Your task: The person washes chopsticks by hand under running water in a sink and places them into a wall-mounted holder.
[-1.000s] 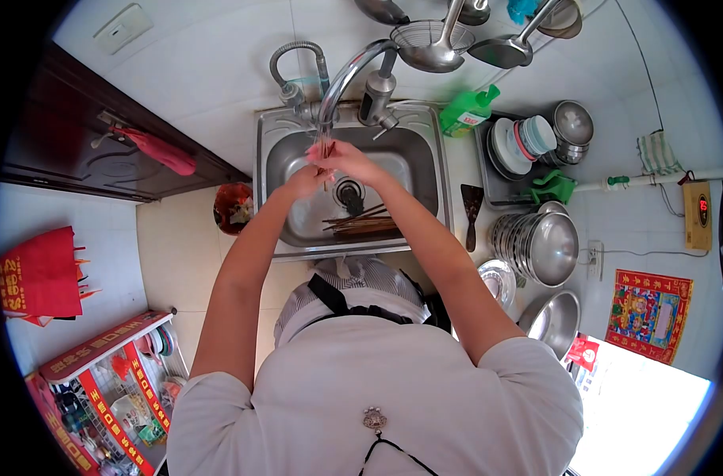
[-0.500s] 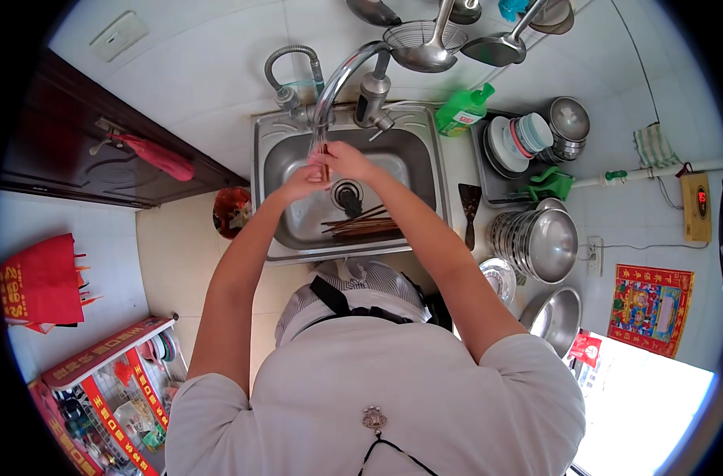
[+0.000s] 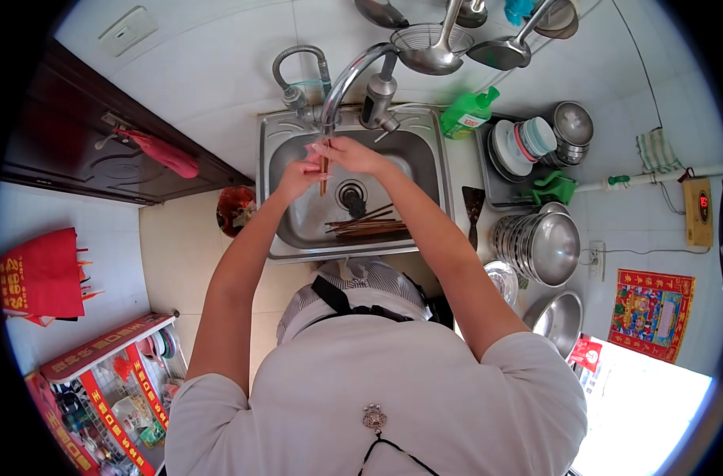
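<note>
Beneath the curved faucet (image 3: pixel 350 75), my left hand (image 3: pixel 298 178) and my right hand (image 3: pixel 352 155) meet over the sink (image 3: pixel 306 226). Both are closed around a few brown chopsticks (image 3: pixel 324 168) held roughly upright, their lower ends showing below my fingers. A small pink patch at my fingers is too unclear to name. More chopsticks (image 3: pixel 369 228) lie loosely in the sink's near part, beside the dark drain (image 3: pixel 352 198).
A green soap bottle (image 3: pixel 466 115) stands right of the faucet. Bowls and plates sit in a grey tray (image 3: pixel 488 170), with stacked metal bowls (image 3: pixel 553 247) nearer me. A dark spatula (image 3: pixel 472 210) lies on the counter. Ladles (image 3: pixel 433 59) hang above.
The view has shifted slightly. My fingers have moved a little around the chopsticks, and more of their lower ends shows. The chopsticks in the sink have stayed put.
</note>
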`<state>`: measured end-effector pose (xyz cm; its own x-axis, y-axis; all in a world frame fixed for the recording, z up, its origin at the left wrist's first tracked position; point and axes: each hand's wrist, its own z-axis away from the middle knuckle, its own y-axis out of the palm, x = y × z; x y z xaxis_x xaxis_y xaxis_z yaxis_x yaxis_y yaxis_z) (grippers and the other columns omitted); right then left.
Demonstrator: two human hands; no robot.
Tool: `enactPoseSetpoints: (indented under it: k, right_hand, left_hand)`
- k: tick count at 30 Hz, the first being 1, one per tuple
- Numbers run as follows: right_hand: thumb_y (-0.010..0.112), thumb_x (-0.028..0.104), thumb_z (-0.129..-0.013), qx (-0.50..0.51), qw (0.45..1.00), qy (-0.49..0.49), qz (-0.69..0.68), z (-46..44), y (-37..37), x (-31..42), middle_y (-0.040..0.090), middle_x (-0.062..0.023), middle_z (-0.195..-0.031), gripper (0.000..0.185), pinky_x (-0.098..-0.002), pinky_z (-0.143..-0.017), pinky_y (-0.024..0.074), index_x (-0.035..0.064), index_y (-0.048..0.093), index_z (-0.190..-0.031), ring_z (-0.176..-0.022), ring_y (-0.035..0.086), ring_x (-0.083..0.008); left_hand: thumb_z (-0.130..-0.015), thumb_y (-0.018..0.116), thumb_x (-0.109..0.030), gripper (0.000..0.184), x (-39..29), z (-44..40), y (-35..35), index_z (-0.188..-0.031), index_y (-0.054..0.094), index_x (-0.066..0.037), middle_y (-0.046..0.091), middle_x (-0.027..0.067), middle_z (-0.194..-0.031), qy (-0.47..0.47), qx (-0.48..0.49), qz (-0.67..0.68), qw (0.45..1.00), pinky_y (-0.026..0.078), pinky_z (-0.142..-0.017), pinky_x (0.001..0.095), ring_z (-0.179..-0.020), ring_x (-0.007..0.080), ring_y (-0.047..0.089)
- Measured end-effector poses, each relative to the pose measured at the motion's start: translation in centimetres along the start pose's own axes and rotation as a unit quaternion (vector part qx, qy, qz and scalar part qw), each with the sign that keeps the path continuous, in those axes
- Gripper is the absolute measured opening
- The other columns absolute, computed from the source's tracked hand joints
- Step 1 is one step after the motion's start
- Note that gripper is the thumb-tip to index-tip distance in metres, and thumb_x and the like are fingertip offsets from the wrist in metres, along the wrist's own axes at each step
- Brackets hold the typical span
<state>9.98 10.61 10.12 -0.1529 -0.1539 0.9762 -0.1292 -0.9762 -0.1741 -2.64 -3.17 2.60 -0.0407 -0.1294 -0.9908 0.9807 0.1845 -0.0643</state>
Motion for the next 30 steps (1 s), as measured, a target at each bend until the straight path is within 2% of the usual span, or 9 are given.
enactPoseSetpoints:
  k: [6,9,12,15,18,21,24,27,30]
  right_hand:
    - [0.045,0.029,-0.094,0.054,0.996,-0.003,-0.064,0.0,-0.5,1.0,0.060,-0.0034,-0.087,0.039,-0.0257,-0.077,0.0434,-0.0002,0.051,-0.118,-0.082,0.053,-0.0092]
    - [0.055,0.023,-0.089,-0.072,0.996,-0.030,-0.040,0.5,0.4,1.3,0.061,-0.0023,-0.085,0.033,-0.0258,-0.074,0.0447,-0.0008,0.056,-0.112,-0.078,0.055,-0.0092]
    - [0.064,0.019,-0.082,-0.140,0.989,-0.045,0.018,1.5,0.2,1.5,0.063,-0.0022,-0.083,0.026,-0.0258,-0.070,0.0461,0.0005,0.062,-0.101,-0.073,0.056,-0.0090]
    - [0.068,0.018,-0.079,-0.181,0.982,-0.024,-0.056,1.4,0.3,0.0,0.064,-0.0025,-0.078,0.020,-0.0255,-0.066,0.0466,0.0012,0.066,-0.091,-0.071,0.057,-0.0082]
    - [0.066,0.018,-0.080,-0.185,0.983,0.002,-0.001,2.0,0.1,0.5,0.063,-0.0035,-0.074,0.021,-0.0246,-0.065,0.0457,0.0002,0.065,-0.091,-0.068,0.055,-0.0072]
    - [0.064,0.018,-0.081,-0.141,0.976,0.036,0.162,1.8,-0.6,0.4,0.064,-0.0042,-0.072,0.022,-0.0236,-0.063,0.0447,-0.0013,0.065,-0.093,-0.067,0.053,-0.0062]
    - [0.062,0.018,-0.082,-0.141,0.980,0.026,0.136,2.2,-0.4,1.3,0.063,-0.0047,-0.073,0.023,-0.0230,-0.063,0.0441,-0.0015,0.064,-0.095,-0.066,0.052,-0.0058]
    - [0.062,0.019,-0.083,-0.142,0.988,-0.034,0.058,2.1,0.1,1.4,0.062,-0.0035,-0.072,0.023,-0.0232,-0.064,0.0442,-0.0015,0.064,-0.094,-0.067,0.052,-0.0056]
    - [0.062,0.019,-0.083,-0.145,0.986,-0.040,0.065,1.3,0.1,0.7,0.062,-0.0022,-0.072,0.023,-0.0230,-0.064,0.0441,-0.0013,0.064,-0.094,-0.067,0.052,-0.0051]
  left_hand:
    - [-0.074,0.070,-0.010,0.020,-0.1,-0.5,0.2,-0.092,0.067,-0.002,0.067,0.0078,-0.081,0.035,-0.029,-0.094,0.995,0.046,-0.067,0.0246,-0.071,0.0095,0.060]
    - [-0.073,0.071,-0.012,0.020,-0.4,-0.4,0.1,-0.090,0.068,-0.003,0.066,0.0090,-0.075,0.046,-0.066,-0.106,0.991,0.045,-0.063,0.0248,-0.066,0.0091,0.058]
    - [-0.072,0.071,-0.013,0.019,-1.1,-0.2,0.1,-0.088,0.068,-0.003,0.065,0.0085,-0.070,0.049,-0.084,-0.153,0.983,0.044,-0.059,0.0248,-0.060,0.0095,0.056]
    - [-0.071,0.071,-0.014,0.019,-3.2,0.1,0.4,-0.087,0.069,-0.004,0.064,0.0079,-0.066,0.015,-0.084,-0.222,0.971,0.043,-0.056,0.0259,-0.056,0.0099,0.054]
    - [-0.070,0.072,-0.016,0.020,-2.6,-0.3,0.5,-0.087,0.069,-0.005,0.063,0.0094,-0.064,0.020,-0.094,-0.247,0.964,0.042,-0.053,0.0272,-0.052,0.0116,0.053]
    - [-0.070,0.072,-0.017,0.020,-2.0,-0.4,0.6,-0.086,0.069,-0.006,0.061,0.0120,-0.064,0.073,-0.116,-0.182,0.974,0.041,-0.051,0.0277,-0.050,0.0139,0.052]
    - [-0.070,0.072,-0.016,0.020,-1.6,-0.6,0.4,-0.087,0.068,-0.005,0.061,0.0137,-0.065,0.088,-0.116,-0.225,0.963,0.041,-0.051,0.0275,-0.050,0.0151,0.052]
    - [-0.070,0.072,-0.015,0.020,-2.4,-0.3,0.5,-0.086,0.068,-0.004,0.060,0.0138,-0.065,0.102,-0.111,-0.232,0.961,0.041,-0.051,0.0275,-0.050,0.0150,0.052]
    - [-0.069,0.073,-0.015,0.021,-2.9,-0.3,0.6,-0.085,0.068,-0.003,0.060,0.0133,-0.064,0.089,-0.102,-0.238,0.962,0.041,-0.051,0.0274,-0.049,0.0155,0.051]
